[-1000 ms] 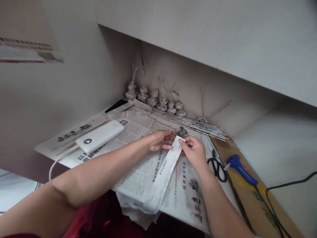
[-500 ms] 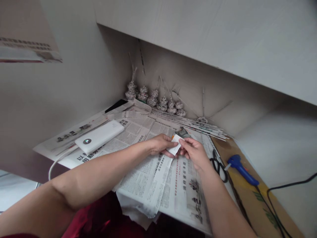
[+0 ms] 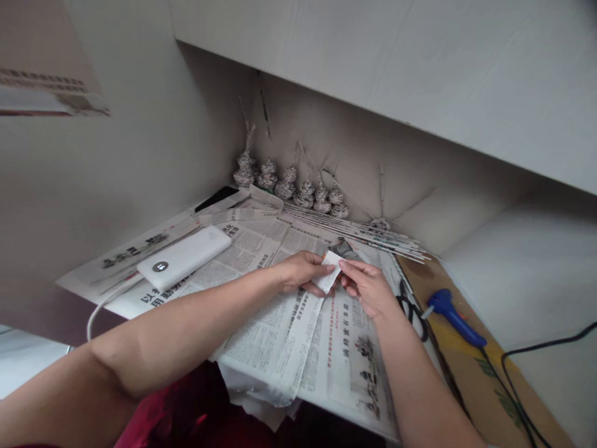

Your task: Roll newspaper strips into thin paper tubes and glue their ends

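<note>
Pinching hands: left hand (image 3: 298, 272) and right hand (image 3: 366, 285) held the end of a paper strip (image 3: 330, 267) above the middle of the tabletop (image 3: 252, 246).
Strip's length: ran toward the near edge, apparently flat and unworked.
Woven figures (image 3: 305, 195): six stood, seemingly shaped, along the back edge.

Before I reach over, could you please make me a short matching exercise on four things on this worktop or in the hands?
1. Paper strip
2. Glue gun
3. Scissors
4. Power bank

A. White, with a white cable at one end
B. Blue, lying on the cardboard
C. Held between the left hand and the right hand
D. Lying with black handles showing

Pairs: 1-C, 2-B, 3-D, 4-A
</note>
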Available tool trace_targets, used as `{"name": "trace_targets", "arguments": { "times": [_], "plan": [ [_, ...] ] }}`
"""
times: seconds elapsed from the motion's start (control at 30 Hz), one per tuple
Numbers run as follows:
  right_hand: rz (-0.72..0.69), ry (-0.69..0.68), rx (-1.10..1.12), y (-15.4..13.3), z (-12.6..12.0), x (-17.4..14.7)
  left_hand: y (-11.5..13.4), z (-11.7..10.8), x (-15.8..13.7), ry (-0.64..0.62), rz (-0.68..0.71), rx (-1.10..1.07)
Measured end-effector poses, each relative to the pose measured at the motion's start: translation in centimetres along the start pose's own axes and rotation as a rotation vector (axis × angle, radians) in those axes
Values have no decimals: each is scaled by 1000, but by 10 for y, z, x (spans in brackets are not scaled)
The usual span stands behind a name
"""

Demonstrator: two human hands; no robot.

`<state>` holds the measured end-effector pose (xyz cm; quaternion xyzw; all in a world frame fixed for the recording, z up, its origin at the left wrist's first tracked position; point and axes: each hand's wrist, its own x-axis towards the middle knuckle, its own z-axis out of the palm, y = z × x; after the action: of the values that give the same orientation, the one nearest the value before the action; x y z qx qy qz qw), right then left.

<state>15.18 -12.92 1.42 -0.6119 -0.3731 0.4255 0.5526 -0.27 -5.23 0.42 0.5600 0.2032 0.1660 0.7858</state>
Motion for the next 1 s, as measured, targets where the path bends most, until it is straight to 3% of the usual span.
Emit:
{"name": "trace_targets", "arguments": {
  "times": [0.17, 0.43, 0.67, 1.0],
  "plan": [
    [2, 16, -1, 0, 2, 0, -8, -2, 5, 13, 2, -53],
    [-13, 55, 5, 1, 5, 0, -9, 0, 3, -71, 31, -16],
    [-19, -52, -31, 0, -1, 0, -9, 1, 4, 14, 25, -19],
    [-34, -51, -35, 1, -2, 1, -8, 1, 3, 10, 30, -21]
  ]
}}
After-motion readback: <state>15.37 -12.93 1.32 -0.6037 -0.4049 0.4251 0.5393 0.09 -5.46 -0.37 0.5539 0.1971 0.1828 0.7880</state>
